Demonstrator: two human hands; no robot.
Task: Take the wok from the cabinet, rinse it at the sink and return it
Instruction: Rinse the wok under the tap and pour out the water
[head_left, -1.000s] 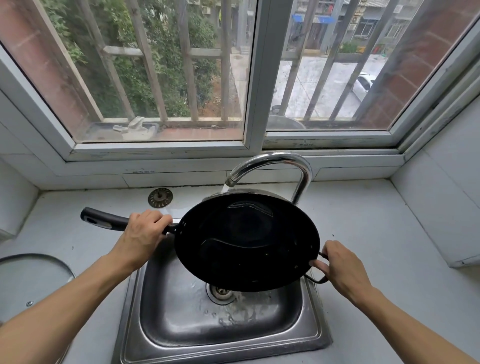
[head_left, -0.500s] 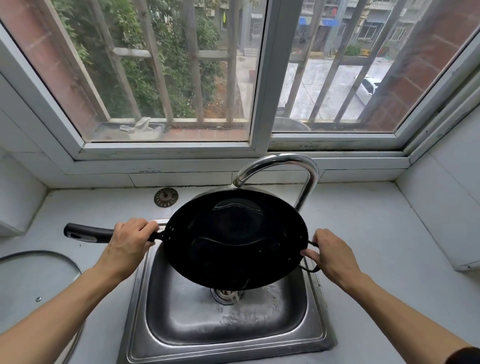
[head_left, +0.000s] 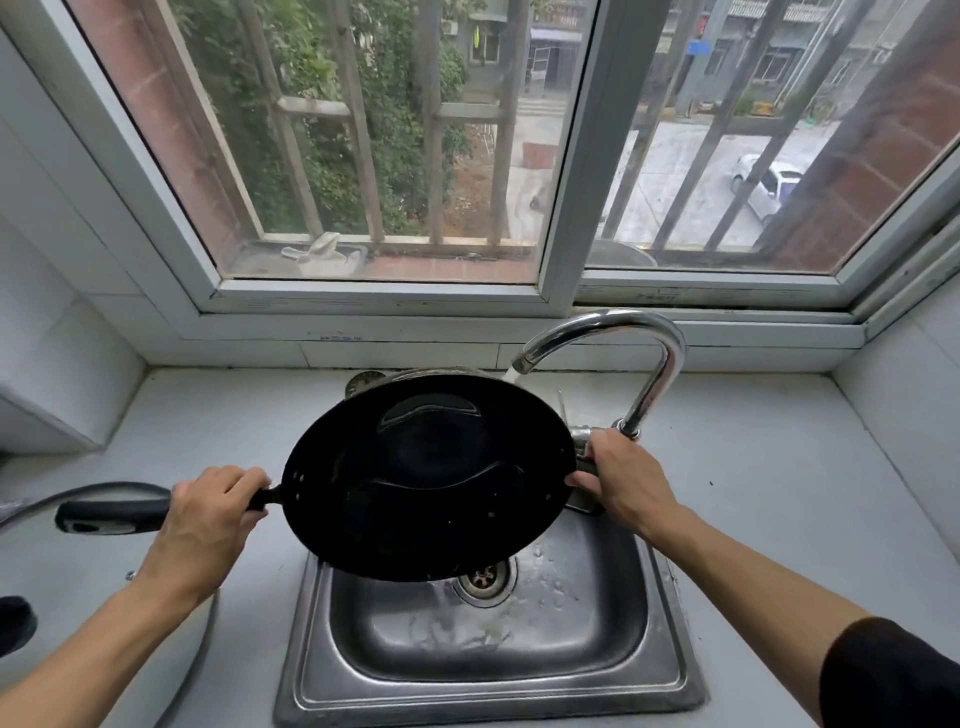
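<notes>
Stainless steel formed the sink (head_left: 670, 670), a single square basin let into a pale grey worktop (head_left: 789, 499), its floor wet around the drain (head_left: 484, 577). A chrome gooseneck tap (head_left: 649, 353) arched over the back right corner, water running from its spout. White tiles (head_left: 57, 322) lined the walls on both sides, and a white-framed window (head_left: 561, 218) ran across the back, barred outside, giving onto trees, a paved street and a parked white car (head_left: 769, 187). The black wok (head_left: 431, 478) was held tilted above the basin, with some water lying inside. The left hand (head_left: 208, 519) was wrapped around the long black handle (head_left: 111, 514); the right hand (head_left: 623, 478) gripped the small side handle, fingers curled at the rim. A glass lid (head_left: 104, 488) lay on the worktop at far left, partly hidden behind the left arm.
</notes>
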